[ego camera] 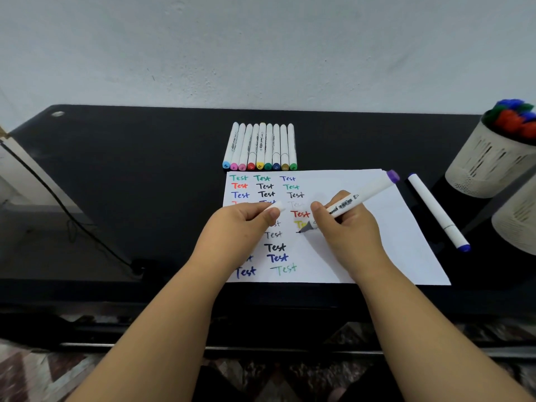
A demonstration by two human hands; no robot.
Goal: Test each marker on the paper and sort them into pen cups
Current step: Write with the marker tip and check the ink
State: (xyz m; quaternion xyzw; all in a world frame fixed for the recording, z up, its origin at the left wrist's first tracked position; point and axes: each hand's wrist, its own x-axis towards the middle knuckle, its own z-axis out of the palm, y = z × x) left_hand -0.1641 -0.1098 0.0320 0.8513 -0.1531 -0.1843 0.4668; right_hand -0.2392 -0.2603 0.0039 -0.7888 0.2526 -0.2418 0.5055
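A white paper [385, 245] covered with several coloured "Test" words lies on the black desk [130, 169]. My right hand [345, 227] grips a white marker [359, 198] with a purple end cap, its dark tip touching the paper below a yellow word. My left hand [243, 219] rests on the paper and holds the marker's white cap [274, 206] in its fingers. Several capped markers [261, 146] lie in a row behind the paper. A blue-capped marker [438, 211] lies right of the sheet. One pen cup [487, 166] holds several markers; a second cup [519, 219] sits nearer.
A black cable [58, 195] runs across the left of the desk down to a dark plug near the front edge. A grey wall stands behind the desk. A patterned floor shows below the front edge.
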